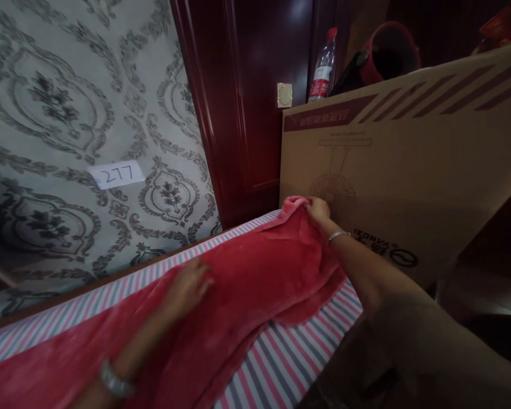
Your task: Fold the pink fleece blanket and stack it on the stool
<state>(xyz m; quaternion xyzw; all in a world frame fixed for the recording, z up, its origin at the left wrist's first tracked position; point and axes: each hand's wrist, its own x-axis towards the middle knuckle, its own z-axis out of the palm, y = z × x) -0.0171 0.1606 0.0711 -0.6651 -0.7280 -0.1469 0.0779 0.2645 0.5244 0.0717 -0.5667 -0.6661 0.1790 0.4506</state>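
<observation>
A red plush blanket [255, 272] lies stretched along a surface covered with a striped sheet [281, 363] in pink, grey and white. At its far right end my right hand [318, 210] pinches a raised, folded corner of the blanket, close to the cardboard box. My left hand [189, 289] is over the middle of the blanket, blurred by motion with its fingers partly curled. Whether it touches or grips the cloth cannot be made out. The blanket's lower edge is layered and wavy, and its left end runs out of view.
A large cardboard box [392, 170] stands at the right end, with a red-capped plastic bottle [322, 71] and a red round object [394, 48] at its top. Behind are a dark red wooden panel [255, 130] and patterned wallpaper [63, 108] bearing a paper marked 277 [117, 174].
</observation>
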